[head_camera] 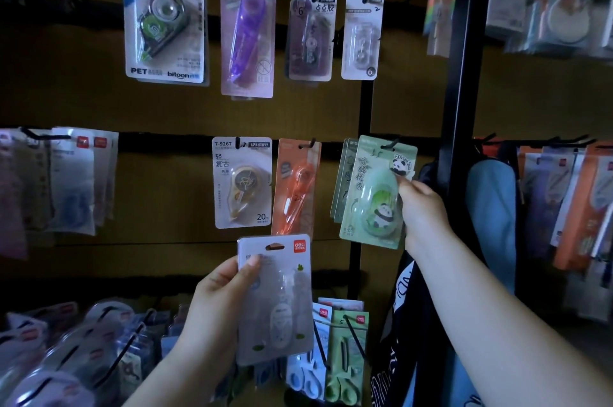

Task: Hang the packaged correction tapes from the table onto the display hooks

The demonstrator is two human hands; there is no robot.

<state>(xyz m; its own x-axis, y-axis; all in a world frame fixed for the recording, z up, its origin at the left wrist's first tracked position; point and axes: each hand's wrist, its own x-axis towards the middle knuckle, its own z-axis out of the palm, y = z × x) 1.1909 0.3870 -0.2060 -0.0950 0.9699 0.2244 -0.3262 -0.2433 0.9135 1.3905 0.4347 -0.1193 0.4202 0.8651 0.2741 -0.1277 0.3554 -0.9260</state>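
Observation:
My right hand point(423, 212) grips the right edge of a green panda correction-tape pack point(373, 194), whose top hole sits on a black display hook point(391, 143) in the middle row, in front of more green packs. My left hand point(220, 300) holds a pale grey correction-tape pack point(277, 303) by its left edge, upright, below the middle row and off any hook. Its hang hole point(274, 246) is at the top.
The brown pegboard carries hung packs: a blue-topped one point(164, 22), a purple one point(247, 31), an orange one point(295, 187) and a cream one point(240, 182). A black upright post point(461, 75) stands to the right. Lower hooks hold several packs, among them a green pack point(346, 363).

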